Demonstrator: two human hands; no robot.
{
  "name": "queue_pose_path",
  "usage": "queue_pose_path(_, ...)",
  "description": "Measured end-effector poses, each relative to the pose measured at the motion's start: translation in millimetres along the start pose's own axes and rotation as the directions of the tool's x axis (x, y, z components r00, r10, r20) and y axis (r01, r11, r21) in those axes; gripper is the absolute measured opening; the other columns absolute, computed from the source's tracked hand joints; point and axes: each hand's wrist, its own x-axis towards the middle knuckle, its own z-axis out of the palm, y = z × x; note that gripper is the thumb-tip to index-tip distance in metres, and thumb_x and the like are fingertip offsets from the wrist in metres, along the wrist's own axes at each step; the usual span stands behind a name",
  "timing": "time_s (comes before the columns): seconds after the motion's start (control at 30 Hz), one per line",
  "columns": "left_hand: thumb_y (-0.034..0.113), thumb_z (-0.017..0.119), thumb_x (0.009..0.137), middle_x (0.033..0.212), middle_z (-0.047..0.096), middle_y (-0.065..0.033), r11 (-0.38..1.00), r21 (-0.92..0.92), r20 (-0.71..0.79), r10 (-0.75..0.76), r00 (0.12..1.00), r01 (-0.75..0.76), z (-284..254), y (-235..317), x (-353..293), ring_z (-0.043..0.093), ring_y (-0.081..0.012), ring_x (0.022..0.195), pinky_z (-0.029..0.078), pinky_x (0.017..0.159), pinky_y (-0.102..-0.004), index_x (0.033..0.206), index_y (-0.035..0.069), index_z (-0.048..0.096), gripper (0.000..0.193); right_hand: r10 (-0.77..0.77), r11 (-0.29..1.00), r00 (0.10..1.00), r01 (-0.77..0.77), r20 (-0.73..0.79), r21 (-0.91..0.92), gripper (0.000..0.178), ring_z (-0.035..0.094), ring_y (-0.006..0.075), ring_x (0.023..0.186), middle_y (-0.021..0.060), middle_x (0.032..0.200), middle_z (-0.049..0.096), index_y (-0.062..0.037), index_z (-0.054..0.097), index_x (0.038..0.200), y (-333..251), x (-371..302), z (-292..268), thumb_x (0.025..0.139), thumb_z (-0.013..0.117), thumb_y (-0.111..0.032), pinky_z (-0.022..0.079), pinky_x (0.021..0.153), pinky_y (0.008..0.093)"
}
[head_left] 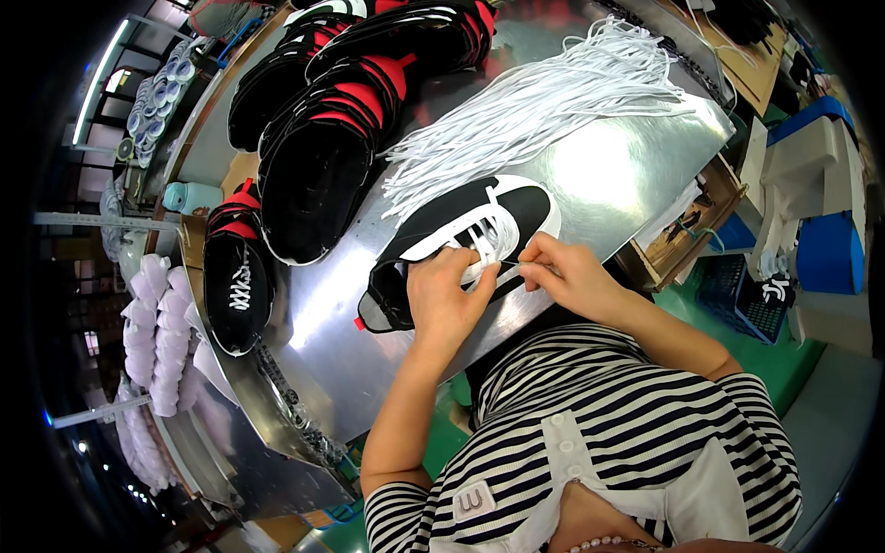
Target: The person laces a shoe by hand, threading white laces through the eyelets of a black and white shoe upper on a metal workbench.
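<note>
A black shoe upper (429, 217) with a white lacing panel lies on its side on the table in front of me, its opening toward the lower left. My left hand (444, 297) grips it at the lacing panel, with fingers closed and partly hidden in the opening. Close by on the right, my right hand (564, 276) pinches a lace end between thumb and finger; a thin dark bit shows at the fingertips. A white shoelace (499, 230) runs through the eyelets and gathers in loops over the panel. Just beyond the upper spreads a bundle of loose white laces (535, 111).
The shiny metal table (604, 175) carries nested black-and-red shoe uppers (318, 184) at the far left. A laced black upper (240, 290) rests at its left edge. An open wooden drawer (687, 226) juts out at right, near a blue basket (747, 300).
</note>
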Motion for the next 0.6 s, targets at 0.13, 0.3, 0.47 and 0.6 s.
queue_pose_path(0.13, 0.015, 0.077, 0.075, 0.071, 0.061, -0.0131, 0.995, -0.023, -0.009, 0.098, 0.995, -0.098, 5, 10, -10, 0.06, -0.0304, 0.069, 0.045, 0.06, -0.0378, 0.082, 0.002, 0.066, 0.018, 0.028, 0.999, 0.999, -0.026, -0.034, 0.039, 0.016, 0.066, 0.0199, 0.065, 0.0094, 0.071, 0.067, -0.0015, 0.053, 0.097, 1, 10, 12, 0.095, 0.058, -0.017, 0.05, 0.062, 0.0321)
queue_pose_path(0.3, 0.009, 0.076, 0.076, 0.074, 0.059, -0.009, 0.997, 0.029, -0.034, 0.072, 0.997, -0.071, 8, 12, -23, 0.058, -0.0294, 0.071, 0.044, 0.063, -0.0402, 0.085, 0.003, 0.066, 0.015, 0.12, 0.992, 0.992, -0.121, -0.028, -0.033, 0.018, 0.066, 0.0262, 0.067, 0.0114, 0.075, 0.067, -0.0017, 0.053, 0.099, -1, 14, 20, 0.094, 0.058, -0.019, 0.05, 0.064, 0.0357)
queue_pose_path(0.47, 0.011, 0.078, 0.074, 0.073, 0.058, -0.005, 0.935, 0.275, -0.118, 0.263, 0.958, -0.223, -3, 7, -31, 0.058, -0.0249, 0.072, 0.042, 0.065, -0.0372, 0.084, 0.007, 0.067, 0.015, -0.112, 0.943, 0.989, 0.076, -0.094, -0.324, 0.025, 0.066, 0.0141, 0.072, 0.0062, 0.089, 0.07, -0.0034, 0.061, 0.109, -17, -14, -58, 0.089, 0.069, -0.016, 0.051, 0.063, 0.0282)
queue_pose_path(0.6, 0.01, 0.076, 0.074, 0.074, 0.059, -0.0048, 0.909, 0.295, -0.143, 0.346, 0.927, -0.294, 1, 9, -31, 0.059, -0.0254, 0.073, 0.043, 0.067, -0.0376, 0.085, 0.008, 0.068, 0.014, -0.555, 0.785, 0.832, 0.527, 0.009, -0.325, 0.029, 0.07, 0.0241, 0.079, 0.0085, 0.094, 0.07, -0.0066, 0.061, 0.112, -55, 5, -29, 0.083, 0.061, 0.0, 0.053, 0.062, 0.034)
